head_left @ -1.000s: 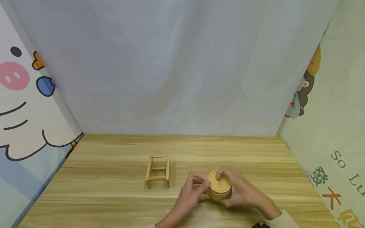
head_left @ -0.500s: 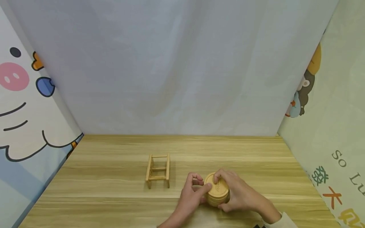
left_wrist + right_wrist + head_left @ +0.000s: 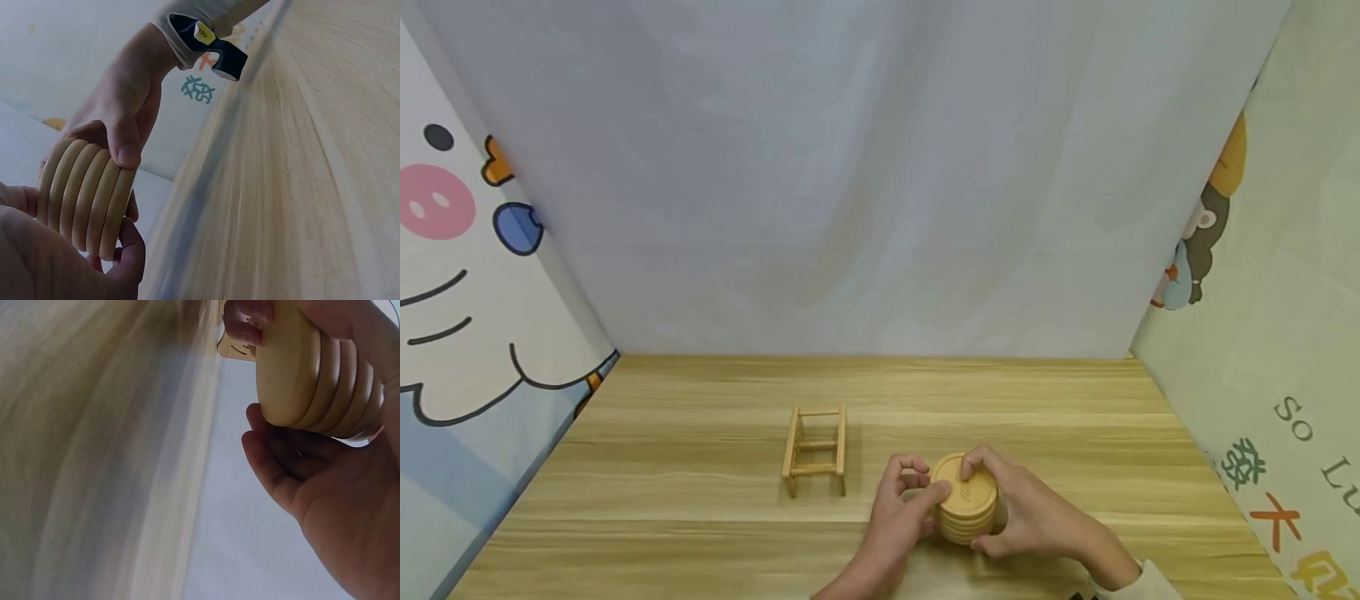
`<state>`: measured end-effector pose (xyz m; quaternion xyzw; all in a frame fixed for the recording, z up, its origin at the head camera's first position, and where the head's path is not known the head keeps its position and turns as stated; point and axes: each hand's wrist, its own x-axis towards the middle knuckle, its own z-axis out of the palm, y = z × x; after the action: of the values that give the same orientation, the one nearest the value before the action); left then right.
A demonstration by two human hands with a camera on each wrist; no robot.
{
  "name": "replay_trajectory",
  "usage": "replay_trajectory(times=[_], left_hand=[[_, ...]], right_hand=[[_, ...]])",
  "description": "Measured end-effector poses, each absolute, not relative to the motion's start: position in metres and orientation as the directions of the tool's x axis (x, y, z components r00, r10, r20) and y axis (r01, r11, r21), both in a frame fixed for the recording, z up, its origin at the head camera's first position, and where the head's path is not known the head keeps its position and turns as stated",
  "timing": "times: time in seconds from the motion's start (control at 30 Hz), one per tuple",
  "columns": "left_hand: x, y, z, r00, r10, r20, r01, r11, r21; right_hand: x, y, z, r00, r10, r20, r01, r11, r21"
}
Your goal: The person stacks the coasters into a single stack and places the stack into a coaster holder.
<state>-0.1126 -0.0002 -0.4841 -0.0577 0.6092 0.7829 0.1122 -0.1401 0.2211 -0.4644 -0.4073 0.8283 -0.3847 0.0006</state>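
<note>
A stack of several round wooden coasters [image 3: 967,506] is held between both hands, its top face with a small marking in the head view. My left hand [image 3: 895,517] grips its left side, thumb on the top coaster and fingers lower down. The right hand [image 3: 1033,508] grips the other side, a bent finger on top and the thumb near the bottom. In the left wrist view the stacked coasters [image 3: 87,194] appear raised off the table. From the right wrist view, the end coaster [image 3: 284,375] shows a smooth flat face. Left of the hands stands a small wooden rack [image 3: 841,442].
The wood-grain table [image 3: 700,492] runs back to a grey-white cloth wall [image 3: 865,208]. Printed cloth panels close off the left [image 3: 490,317] and right [image 3: 1262,333] sides. A dark strap [image 3: 228,59] sits at the right cuff.
Both hands have shifted the coaster stack slightly left and nearer to me. The left thumb has moved from the stack's edge onto its top. The rack has stayed put.
</note>
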Motion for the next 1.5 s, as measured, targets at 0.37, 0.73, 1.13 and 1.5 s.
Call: replay_trajectory(times=[0.37,0.73,1.13,1.5], left_hand=[[-0.112,-0.007,-0.470,-0.971,0.145,-0.189,-0.231,-0.379,0.896],[-0.112,-0.013,-0.467,-0.974,0.170,-0.152,-0.215,-0.470,0.856],[-0.109,-0.014,-0.467,-0.952,0.227,-0.204,-0.301,-0.586,0.752],[-0.105,-0.009,-0.460,-0.939,0.235,-0.249,-0.343,-0.645,0.683]], right_hand=[[-0.142,0.222,-0.467,-0.701,-0.605,0.378,-0.639,0.297,-0.709],[-0.142,0.215,-0.471,-0.681,-0.544,0.490,-0.679,0.218,-0.701],[-0.139,0.205,-0.477,-0.696,-0.511,0.506,-0.640,0.121,-0.758],[-0.138,0.201,-0.483,-0.727,-0.400,0.559,-0.621,0.034,-0.783]])
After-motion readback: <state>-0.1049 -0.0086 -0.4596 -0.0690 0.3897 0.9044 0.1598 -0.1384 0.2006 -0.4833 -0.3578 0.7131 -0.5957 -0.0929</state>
